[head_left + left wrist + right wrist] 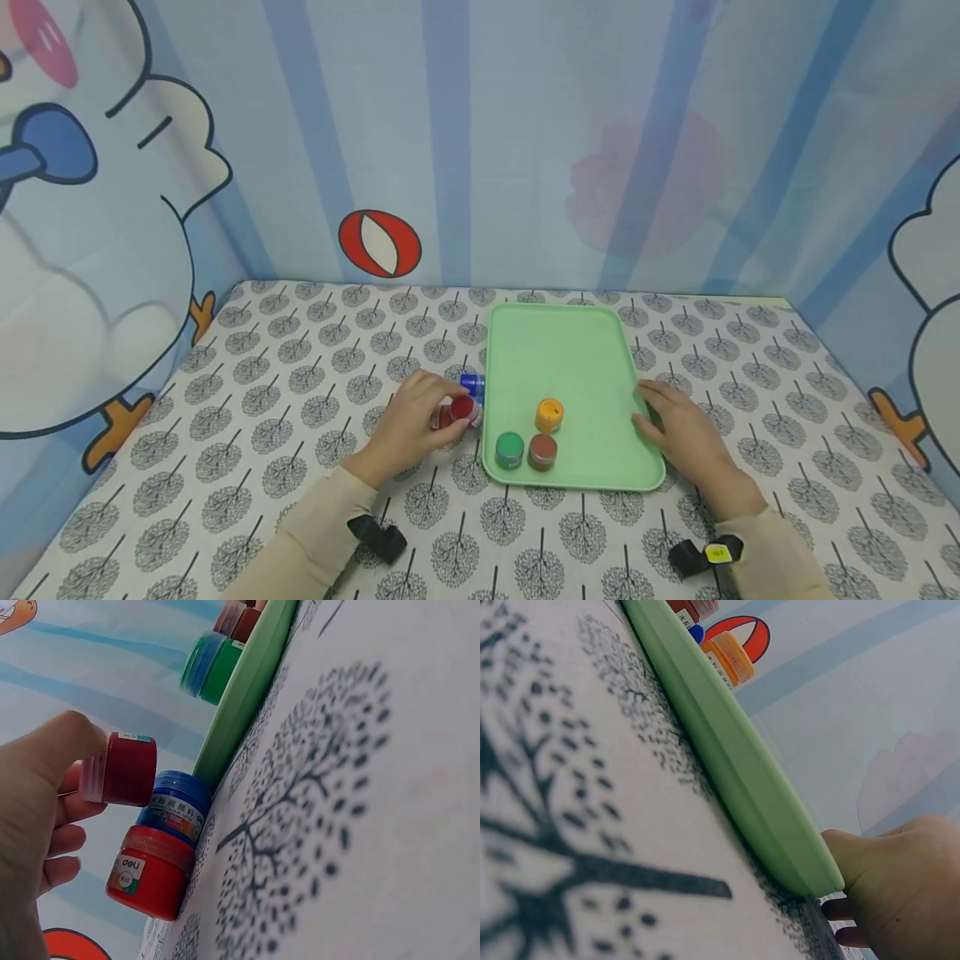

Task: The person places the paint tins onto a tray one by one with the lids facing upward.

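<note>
My left hand (417,414) pinches a dark red paint jar (131,769) by its lid end between thumb and fingers, just left of the tray. Beneath it, a blue paint jar (176,808) and a bright red paint jar (154,871) stand side by side on the cloth. The light green tray (577,350) holds a green paint jar (509,450), a brown paint jar (542,452) and an orange paint jar (549,415) near its front left. At the tray's right rim rests my right hand (686,429), fingers loosely extended.
A white cloth (300,417) with a dark tree print covers the table. Behind it hangs a blue striped curtain (510,150) with cartoon figures. Black cameras, such as the left one (378,537), sit on both wrists.
</note>
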The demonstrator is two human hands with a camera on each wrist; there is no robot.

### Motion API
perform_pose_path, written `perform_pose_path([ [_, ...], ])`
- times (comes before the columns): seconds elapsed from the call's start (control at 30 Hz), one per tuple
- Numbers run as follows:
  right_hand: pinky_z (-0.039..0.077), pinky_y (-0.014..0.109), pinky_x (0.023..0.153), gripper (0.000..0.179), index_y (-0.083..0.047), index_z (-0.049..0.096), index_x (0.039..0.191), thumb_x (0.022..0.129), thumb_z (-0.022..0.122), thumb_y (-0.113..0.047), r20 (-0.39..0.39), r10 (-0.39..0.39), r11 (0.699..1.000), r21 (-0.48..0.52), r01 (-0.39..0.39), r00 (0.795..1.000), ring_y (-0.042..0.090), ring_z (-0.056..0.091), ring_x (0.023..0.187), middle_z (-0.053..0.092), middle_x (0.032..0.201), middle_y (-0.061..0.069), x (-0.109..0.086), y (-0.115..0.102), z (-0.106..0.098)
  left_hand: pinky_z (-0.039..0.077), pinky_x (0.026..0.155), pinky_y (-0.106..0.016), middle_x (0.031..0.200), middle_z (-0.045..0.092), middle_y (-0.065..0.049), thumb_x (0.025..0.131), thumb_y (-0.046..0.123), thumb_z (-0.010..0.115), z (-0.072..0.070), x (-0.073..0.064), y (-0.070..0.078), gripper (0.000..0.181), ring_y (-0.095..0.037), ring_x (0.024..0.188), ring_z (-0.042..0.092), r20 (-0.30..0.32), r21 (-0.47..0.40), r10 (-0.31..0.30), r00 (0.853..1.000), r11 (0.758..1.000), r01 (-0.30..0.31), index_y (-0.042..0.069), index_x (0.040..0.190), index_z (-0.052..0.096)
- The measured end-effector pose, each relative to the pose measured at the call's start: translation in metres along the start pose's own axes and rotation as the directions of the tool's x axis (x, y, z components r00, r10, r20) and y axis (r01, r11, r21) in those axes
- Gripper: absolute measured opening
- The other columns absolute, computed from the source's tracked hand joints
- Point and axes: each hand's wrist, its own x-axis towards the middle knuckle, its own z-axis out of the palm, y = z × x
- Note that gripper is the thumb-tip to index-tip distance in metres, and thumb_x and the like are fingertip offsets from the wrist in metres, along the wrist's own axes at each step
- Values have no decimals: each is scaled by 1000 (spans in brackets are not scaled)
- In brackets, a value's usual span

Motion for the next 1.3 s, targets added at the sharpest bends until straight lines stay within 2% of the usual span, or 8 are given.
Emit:
perform_pose_path([
  [0.2,37,56,106,51,8,50,132,92,61,-22,47,21,1000,3,-21,999,44,46,127,50,138,25,0,1,-1,47,83,-34,101,67,-4,78,23,77,2,0,1,33,-18,96,53,-29,-22,4,1000,1000,-5,8,105,65],
  [0.5,38,56,105,51,7,51,132,91,62,-22,43,20,1000,8,-20,999,45,47,126,50,138,25,1,-1,0,48,85,-33,102,66,-4,82,22,74,1,2,5,30,-19,98,54,-47,-14,7,999,1000,-8,8,105,63],
  [0.77,37,56,106,51,6,50,133,92,61,-23,51,34,999,4,-34,998,44,46,127,49,139,24,0,2,0,49,89,-35,105,67,-5,82,32,73,0,7,8,37,-20,101,55,-2,5,-18,1000,1000,18,9,110,65],
  [1.03,37,56,106,52,7,50,133,92,61,-23,51,32,999,-5,-31,998,45,45,127,49,139,25,-1,4,-1,50,84,-34,105,67,-5,82,32,74,7,15,13,39,-20,98,55,31,0,-25,999,1000,25,9,112,66],
  [1.3,37,56,106,51,7,50,132,92,61,-23,47,26,1000,1,-26,999,45,46,127,50,138,25,0,1,0,50,88,-35,107,66,-6,83,31,73,14,22,17,37,-22,102,56,63,32,1,998,999,-3,8,111,66],
])
